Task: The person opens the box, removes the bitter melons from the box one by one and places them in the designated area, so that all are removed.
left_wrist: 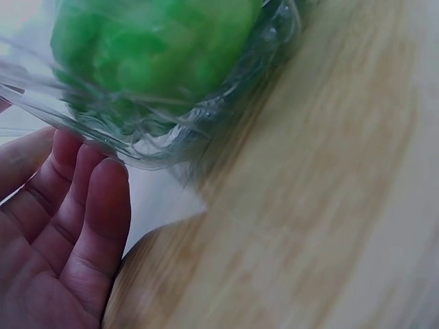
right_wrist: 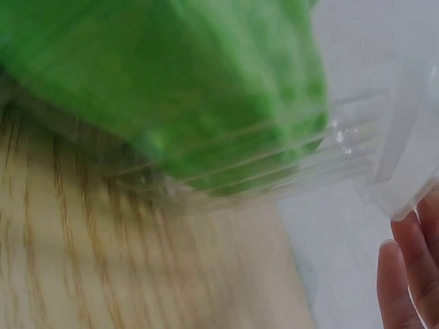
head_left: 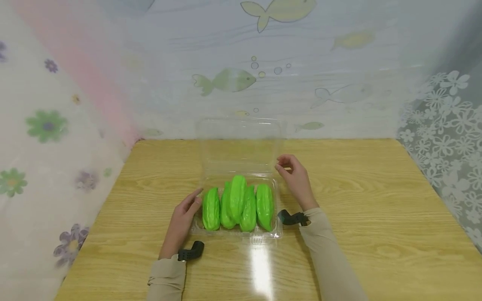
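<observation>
Left hand (head_left: 182,219), relaxed, is touching clear box (head_left: 233,235); right hand (head_left: 295,177) is pinching open lid (head_left: 241,144). Five green vegetables (head_left: 237,198) are lying inside.

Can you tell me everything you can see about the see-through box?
The see-through box looks like thin, shiny, clear plastic. Its bottom part sits on the wooden table, with ridges on its side walls, and holds five bright green, bumpy, long pieces. Its lid is open, raised up at the back. The left hand touches the box's left side with its fingertips, and the right hand seems to hold the lid's right edge.
</observation>
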Available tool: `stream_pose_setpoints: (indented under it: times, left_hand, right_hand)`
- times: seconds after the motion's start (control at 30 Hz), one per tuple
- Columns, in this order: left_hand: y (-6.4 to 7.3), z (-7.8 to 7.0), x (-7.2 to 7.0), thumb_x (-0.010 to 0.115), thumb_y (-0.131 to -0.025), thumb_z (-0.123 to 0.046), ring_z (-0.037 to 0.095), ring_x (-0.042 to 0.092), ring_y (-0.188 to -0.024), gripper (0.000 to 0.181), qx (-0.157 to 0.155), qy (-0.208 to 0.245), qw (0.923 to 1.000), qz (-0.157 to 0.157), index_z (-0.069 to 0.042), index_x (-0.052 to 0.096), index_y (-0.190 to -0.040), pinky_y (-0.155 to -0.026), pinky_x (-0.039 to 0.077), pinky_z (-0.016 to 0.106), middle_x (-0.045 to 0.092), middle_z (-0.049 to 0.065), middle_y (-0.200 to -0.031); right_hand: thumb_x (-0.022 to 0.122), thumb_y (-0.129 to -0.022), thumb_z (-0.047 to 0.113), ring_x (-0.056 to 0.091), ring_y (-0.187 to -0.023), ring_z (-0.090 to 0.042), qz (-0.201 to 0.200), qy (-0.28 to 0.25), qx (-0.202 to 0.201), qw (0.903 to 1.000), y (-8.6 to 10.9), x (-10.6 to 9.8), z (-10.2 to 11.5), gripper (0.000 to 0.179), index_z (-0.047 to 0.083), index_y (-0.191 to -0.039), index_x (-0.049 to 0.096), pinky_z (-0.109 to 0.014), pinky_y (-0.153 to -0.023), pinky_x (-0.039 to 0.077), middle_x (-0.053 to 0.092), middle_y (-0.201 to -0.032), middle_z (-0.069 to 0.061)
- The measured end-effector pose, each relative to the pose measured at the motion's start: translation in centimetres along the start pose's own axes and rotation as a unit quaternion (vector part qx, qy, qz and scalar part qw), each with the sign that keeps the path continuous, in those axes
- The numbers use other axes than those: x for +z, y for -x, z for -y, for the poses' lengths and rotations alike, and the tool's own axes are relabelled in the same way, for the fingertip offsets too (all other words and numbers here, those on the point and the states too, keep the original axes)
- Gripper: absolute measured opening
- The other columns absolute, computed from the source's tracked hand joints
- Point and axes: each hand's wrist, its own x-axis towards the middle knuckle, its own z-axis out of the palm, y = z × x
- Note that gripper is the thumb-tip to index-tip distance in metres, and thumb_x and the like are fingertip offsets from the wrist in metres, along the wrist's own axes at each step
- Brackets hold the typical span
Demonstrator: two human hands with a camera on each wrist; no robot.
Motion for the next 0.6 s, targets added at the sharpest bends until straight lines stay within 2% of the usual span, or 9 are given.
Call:
stream_pose_setpoints:
  times: [0.17,0.47,0.6]
  left_hand:
    - [-0.32,1.03,0.17,0.045,-0.092,-0.041,0.014,0.040,-0.118,0.039,0.005,-0.005,0.9999,-0.007,-0.028,0.047,-0.129,-0.099,0.029,0.038,0.051,0.003,-0.121]
    - [-0.34,0.89,0.24,0.046,-0.092,-0.040,0.014,0.039,-0.120,0.039,0.016,-0.014,0.9997,-0.014,-0.028,0.047,-0.129,-0.100,0.028,0.037,0.048,0.001,-0.128]
    - [-0.40,1.01,0.25,0.046,-0.092,-0.040,0.013,0.039,-0.119,0.039,0.012,-0.014,0.9997,-0.014,-0.028,0.046,-0.129,-0.099,0.028,0.037,0.048,0.001,-0.127]
  right_hand:
    - [0.061,-0.086,0.018,0.055,-0.090,-0.017,0.002,-0.005,0.000,1.0000,-0.10,0.06,-0.28,0.025,0.011,-0.109,0.055,-0.036,-0.076,0.045,0.056,-0.095,-0.004]
    - [0.061,-0.085,0.010,0.055,-0.088,-0.018,0.009,-0.010,0.016,0.9998,-0.30,0.31,-0.82,0.031,0.007,-0.114,0.053,-0.035,-0.076,0.045,0.056,-0.095,-0.007]
    - [0.061,-0.085,0.011,0.055,-0.089,-0.018,0.015,-0.015,0.025,0.9995,-0.35,0.43,-1.02,0.035,0.006,-0.118,0.051,-0.035,-0.078,0.045,0.056,-0.096,-0.007]
